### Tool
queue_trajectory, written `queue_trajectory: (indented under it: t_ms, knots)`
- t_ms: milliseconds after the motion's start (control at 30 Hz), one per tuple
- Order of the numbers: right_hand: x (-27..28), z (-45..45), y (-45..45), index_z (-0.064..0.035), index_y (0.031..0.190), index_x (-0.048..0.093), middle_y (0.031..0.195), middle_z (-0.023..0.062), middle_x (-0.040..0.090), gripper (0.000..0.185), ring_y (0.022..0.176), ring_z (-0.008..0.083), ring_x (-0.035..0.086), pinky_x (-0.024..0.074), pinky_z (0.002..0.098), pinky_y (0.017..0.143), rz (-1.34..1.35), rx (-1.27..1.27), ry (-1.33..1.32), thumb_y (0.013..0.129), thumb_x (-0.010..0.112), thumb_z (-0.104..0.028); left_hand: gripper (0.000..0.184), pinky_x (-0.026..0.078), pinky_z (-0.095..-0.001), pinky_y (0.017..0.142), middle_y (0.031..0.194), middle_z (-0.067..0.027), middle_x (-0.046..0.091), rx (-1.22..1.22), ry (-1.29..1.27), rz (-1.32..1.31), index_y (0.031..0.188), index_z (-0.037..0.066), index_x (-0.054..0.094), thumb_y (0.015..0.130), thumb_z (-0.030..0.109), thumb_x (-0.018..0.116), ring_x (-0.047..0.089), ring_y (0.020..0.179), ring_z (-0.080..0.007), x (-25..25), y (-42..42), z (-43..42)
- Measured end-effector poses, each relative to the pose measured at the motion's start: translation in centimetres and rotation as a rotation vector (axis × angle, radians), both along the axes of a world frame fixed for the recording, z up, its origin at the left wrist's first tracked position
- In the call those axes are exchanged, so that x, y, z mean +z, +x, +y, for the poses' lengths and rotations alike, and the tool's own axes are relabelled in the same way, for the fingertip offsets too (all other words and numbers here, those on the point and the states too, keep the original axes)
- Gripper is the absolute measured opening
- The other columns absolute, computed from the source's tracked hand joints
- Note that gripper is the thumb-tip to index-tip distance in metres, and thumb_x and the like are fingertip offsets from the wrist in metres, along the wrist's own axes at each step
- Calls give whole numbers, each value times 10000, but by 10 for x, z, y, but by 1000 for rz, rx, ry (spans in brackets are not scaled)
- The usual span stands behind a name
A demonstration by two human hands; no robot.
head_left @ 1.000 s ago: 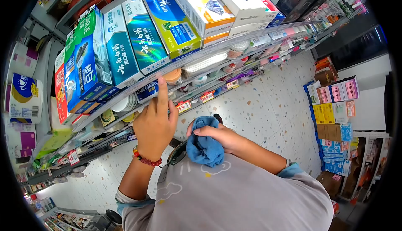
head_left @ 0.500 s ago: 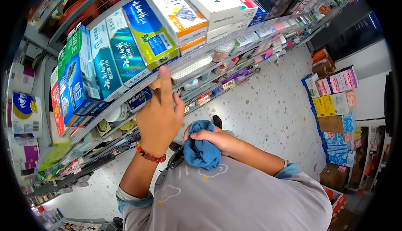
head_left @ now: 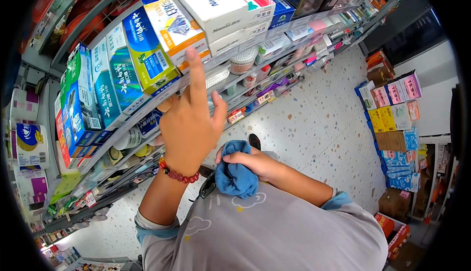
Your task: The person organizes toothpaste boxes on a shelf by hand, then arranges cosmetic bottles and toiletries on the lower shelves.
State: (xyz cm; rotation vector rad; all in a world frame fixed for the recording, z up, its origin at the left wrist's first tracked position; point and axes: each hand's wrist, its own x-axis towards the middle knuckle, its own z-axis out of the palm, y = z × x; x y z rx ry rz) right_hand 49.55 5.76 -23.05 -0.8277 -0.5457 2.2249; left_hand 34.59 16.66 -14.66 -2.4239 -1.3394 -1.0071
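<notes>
My left hand [head_left: 191, 123], with a red bead bracelet [head_left: 177, 175] at the wrist, is raised at the front edge of the shelf. Its index finger is stretched out and overlaps the front end of an orange-and-white toothpaste box [head_left: 179, 28]; I cannot tell whether it touches. The thumb stands apart and nothing is held. Left of that box are a blue-and-yellow toothpaste box [head_left: 149, 50] and a teal box [head_left: 122, 74]; to its right lie stacked white boxes [head_left: 213, 8]. Close to my body, my right hand [head_left: 257, 164] is closed around a crumpled blue cloth [head_left: 236, 175].
Lower shelf levels carry a white jar [head_left: 244, 60] and other small goods. Paper rolls in packaging [head_left: 32, 146] stand at the far left. Across the speckled floor [head_left: 314, 138], stacked packages [head_left: 392, 123] and cardboard boxes [head_left: 395, 202] line the right side.
My left index finger has shifted from the blue-and-yellow box to the orange-and-white one as the shelf slid left in view. The right hand still grips the cloth in the same place.
</notes>
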Motion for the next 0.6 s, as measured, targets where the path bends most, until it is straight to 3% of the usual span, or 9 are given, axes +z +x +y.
queue_trajectory:
  t_ms: [67,133,233,433,600]
  knots:
    - [2,1,10,-38,1132,691,1006,28,695,243,934,113,662,541,286,852,-11,-8,10,1007,647,-242,896,519,-347,479,772,-79,692,16,49,36,1669,-6,283,887,145,696,669,573,-240,-13,0,0]
    - [2,2,22,-37,1129,691,1008,31,695,240,935,117,666,544,288,852,-22,-19,19,1005,649,-238,888,529,-353,496,789,-79,713,92,-205,45,1669,-7,280,897,140,694,695,599,-239,-30,-3,-14]
    - [-1,3,43,-35,1136,696,1019,66,712,246,945,159,683,551,313,867,-26,-34,-21,980,658,-221,885,547,-351,516,813,-87,735,76,-268,-53,1668,-13,272,903,130,695,724,636,-239,-43,4,-25]
    - [-10,9,88,-30,1132,699,1022,67,708,260,934,158,677,546,310,863,-99,7,-11,971,661,-231,900,562,-345,527,824,-94,757,79,-76,-124,1669,-28,247,902,126,694,740,646,-243,-2,55,0]
    - [-9,13,121,-16,1119,695,1028,73,695,253,945,160,674,544,316,873,-133,-27,16,967,653,-213,904,551,-352,509,777,-72,749,192,-103,-105,1672,-27,238,904,132,689,723,596,-235,-24,70,2]
